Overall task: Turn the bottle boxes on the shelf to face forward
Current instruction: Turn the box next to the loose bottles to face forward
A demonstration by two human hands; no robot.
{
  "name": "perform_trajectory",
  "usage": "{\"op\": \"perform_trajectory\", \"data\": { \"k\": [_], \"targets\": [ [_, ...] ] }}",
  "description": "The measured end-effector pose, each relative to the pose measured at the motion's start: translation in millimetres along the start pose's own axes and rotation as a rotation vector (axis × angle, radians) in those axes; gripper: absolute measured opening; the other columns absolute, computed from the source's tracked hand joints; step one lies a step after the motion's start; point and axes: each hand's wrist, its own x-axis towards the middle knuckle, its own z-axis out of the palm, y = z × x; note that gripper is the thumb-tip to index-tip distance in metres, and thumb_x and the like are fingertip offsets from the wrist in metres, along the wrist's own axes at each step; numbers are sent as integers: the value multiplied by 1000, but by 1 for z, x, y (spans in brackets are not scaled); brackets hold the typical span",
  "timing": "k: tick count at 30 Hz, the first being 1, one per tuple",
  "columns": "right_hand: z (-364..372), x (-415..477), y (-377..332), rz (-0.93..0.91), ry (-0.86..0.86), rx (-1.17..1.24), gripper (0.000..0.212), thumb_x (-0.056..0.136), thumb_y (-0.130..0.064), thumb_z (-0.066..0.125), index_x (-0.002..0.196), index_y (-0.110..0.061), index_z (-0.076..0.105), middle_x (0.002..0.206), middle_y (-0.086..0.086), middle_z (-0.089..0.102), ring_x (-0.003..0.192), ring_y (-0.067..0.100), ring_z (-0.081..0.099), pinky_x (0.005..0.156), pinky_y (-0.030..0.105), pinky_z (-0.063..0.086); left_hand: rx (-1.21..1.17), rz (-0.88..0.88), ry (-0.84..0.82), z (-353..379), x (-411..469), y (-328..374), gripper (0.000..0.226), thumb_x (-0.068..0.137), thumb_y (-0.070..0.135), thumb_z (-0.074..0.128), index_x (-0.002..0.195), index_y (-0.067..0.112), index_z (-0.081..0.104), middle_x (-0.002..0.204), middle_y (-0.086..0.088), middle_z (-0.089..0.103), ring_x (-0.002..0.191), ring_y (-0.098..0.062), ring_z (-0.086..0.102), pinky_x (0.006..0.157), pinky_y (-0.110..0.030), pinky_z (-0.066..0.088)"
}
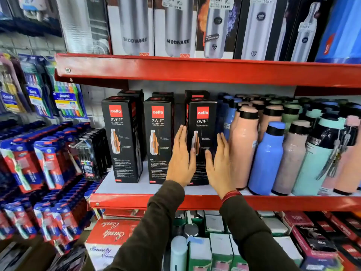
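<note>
Shop aisle, red metal shelving (195,69) floor to top, toothbrush packs hanging at left. Middle shelf (125,198): loose bottles (244,145) packed tight on rt, pink and blue up front, then three black Cello Swift boxes in a row w/ more stacked behind. Left box (122,139) and middle box (158,139) showing front panels, slightly angled. Right box (202,122) the one in hand, logo fwd, just beside the pink bottle.

Both hands flat and spread, nothing clasped. Left hand (182,161) along the box's left edge, right hand (219,163) along its right edge, fingers straight up, palms in. Can't tell if palms actually press the card or sit just off it.

Looks like final squaring. Best done w/ even, light pressure both sides, turning low near the base so no tipping. Watch rt knuckles vs the pink bottle, tight gap, easy domino. Line front edge w/ the other two boxes, flush to shelf lip.
</note>
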Motion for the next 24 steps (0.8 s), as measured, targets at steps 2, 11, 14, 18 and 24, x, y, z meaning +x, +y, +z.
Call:
{"op": "perform_trajectory", "data": {
  "k": [2, 11, 14, 18, 24],
  "targets": [
    [4, 2, 7, 136, -41, 86, 62, 102, -25, 43, 156, -14, 15, 163, 6, 19, 151, 18, 18, 122, 31, 19, -95, -149, -25, 8, -3, -7, 64, 102, 16, 38, 157, 15, 6, 166, 2, 7, 152, -3, 6, 125, -27, 14],
    [20, 0, 44, 370, -186, 239, 44, 100, -16, 47, 143, -18, 44, 132, 8, 63, 119, 17, 60, 97, 22, 41, -232, -435, -144, 29, -9, -32, 52, 104, 22, 43, 153, 13, 28, 148, -9, 50, 130, -5, 44, 109, -21, 34],
    [22, -3, 45, 383, -138, 310, 40, 99, -17, 52, 139, -19, 50, 127, 8, 66, 110, 10, 61, 97, 23, 46, -250, -453, -120, 31, -10, -39, 51, 103, 26, 46, 151, 14, 33, 145, -9, 54, 133, -13, 50, 113, -28, 39],
    [26, -5, 47, 397, -112, 364, 39, 98, -23, 55, 137, -25, 52, 126, 5, 67, 110, 13, 65, 97, 30, 52, -282, -499, -94, 34, -9, -42, 50, 102, 30, 46, 150, 17, 36, 140, -7, 59, 129, -16, 55, 111, -31, 43],
    [17, -3, 43, 340, -145, 421, 56, 89, -24, 69, 141, -27, 48, 129, -6, 65, 110, -5, 60, 94, 10, 48, -369, -492, 8, 32, -8, -34, 50, 99, 32, 53, 146, 19, 45, 139, -4, 60, 128, -9, 56, 109, -23, 42]
  ]
}}
